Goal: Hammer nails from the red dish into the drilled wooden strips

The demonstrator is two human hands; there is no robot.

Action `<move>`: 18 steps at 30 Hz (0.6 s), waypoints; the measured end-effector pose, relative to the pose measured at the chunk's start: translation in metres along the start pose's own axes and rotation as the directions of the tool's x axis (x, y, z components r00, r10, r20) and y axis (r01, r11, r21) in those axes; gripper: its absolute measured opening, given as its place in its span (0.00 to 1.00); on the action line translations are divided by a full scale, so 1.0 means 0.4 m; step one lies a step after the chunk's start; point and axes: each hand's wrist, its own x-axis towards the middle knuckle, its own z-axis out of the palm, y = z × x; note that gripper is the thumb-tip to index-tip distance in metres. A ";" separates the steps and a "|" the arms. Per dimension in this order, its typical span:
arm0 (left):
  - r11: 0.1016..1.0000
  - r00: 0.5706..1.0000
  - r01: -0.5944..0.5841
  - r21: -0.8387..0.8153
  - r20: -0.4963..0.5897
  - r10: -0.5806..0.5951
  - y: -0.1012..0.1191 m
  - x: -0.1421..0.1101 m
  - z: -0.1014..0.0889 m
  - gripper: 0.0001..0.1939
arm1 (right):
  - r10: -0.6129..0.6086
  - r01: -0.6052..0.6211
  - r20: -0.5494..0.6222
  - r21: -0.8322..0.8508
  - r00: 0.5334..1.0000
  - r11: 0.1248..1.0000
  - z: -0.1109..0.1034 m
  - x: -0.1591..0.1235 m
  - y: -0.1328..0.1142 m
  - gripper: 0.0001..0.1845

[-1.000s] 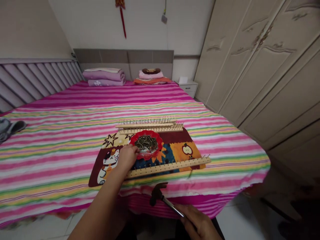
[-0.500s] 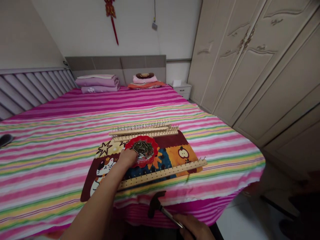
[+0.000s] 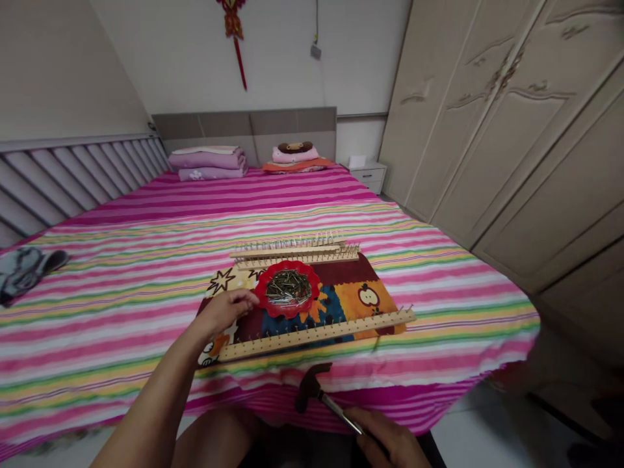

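Note:
My right hand (image 3: pixel 390 437) grips the handle of a claw hammer (image 3: pixel 312 389), its dark head over the bed's near edge. Beside the left rim of a red scalloped bowl (image 3: pixel 261 300) is my left hand (image 3: pixel 228 309), thumb and fingers pinched together. What they hold, if anything, is too small to make out. Loose nails (image 3: pixel 288 287) fill the bowl. In front of it lies a wooden strip (image 3: pixel 316 334) with a row of nails standing in it. Behind the bowl, more nail-studded strips (image 3: pixel 292 252) lie close together.
A patterned mat (image 3: pixel 336 270) lies under the bowl and strips on a striped bedsheet (image 3: pixel 121 312). Grey cloth (image 3: pixel 29 270) rests at far left. Folded bedding (image 3: pixel 209 162) sits by the headboard (image 3: pixel 219 127). A wardrobe (image 3: pixel 487 143) stands along the right.
My left hand has drawn back left out of the bowl's edge, fingers pinched. My right hand keeps the hammer in about the same place. The camera view has shifted slightly.

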 end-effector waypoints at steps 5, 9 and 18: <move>0.886 0.968 0.187 -0.424 -0.075 -0.240 -0.082 -0.126 -0.031 0.17 | 0.058 -0.058 0.014 0.077 0.998 0.995 0.000 0.006 -0.033 0.16; 0.826 0.952 0.206 -0.525 -0.089 -0.294 -0.148 -0.184 -0.026 0.24 | 0.096 -0.099 0.028 0.130 0.995 0.986 0.016 0.013 -0.047 0.17; 0.809 0.894 0.111 -0.578 -0.298 -0.335 -0.209 -0.185 0.033 0.22 | 0.142 -0.152 0.070 0.166 0.987 0.974 0.046 0.057 -0.116 0.19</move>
